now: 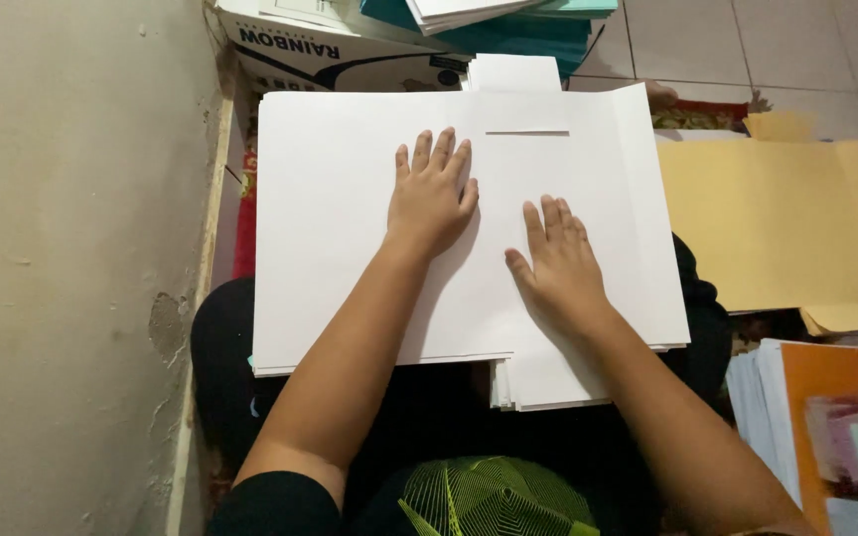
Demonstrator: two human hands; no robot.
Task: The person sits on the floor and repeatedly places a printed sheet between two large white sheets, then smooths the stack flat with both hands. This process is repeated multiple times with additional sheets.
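Note:
A thick stack of large white sheets (pixel 340 248) lies across my lap, with flaps sticking out at its far and near edges. My left hand (pixel 431 194) rests flat on the top sheet near the middle, fingers spread and pointing away from me. My right hand (pixel 556 258) lies flat on the same sheet a little nearer and to the right, fingers together. Neither hand holds anything. A thin cut slit (pixel 526 132) shows in the top sheet just beyond my left fingers.
A plaster wall (pixel 71 248) runs along the left. A printed cardboard box (pixel 330 50) with teal and white sheets on it stands beyond the stack. Yellow card sheets (pixel 786 228) lie on the right; an orange folder and papers (pixel 826 407) are at lower right.

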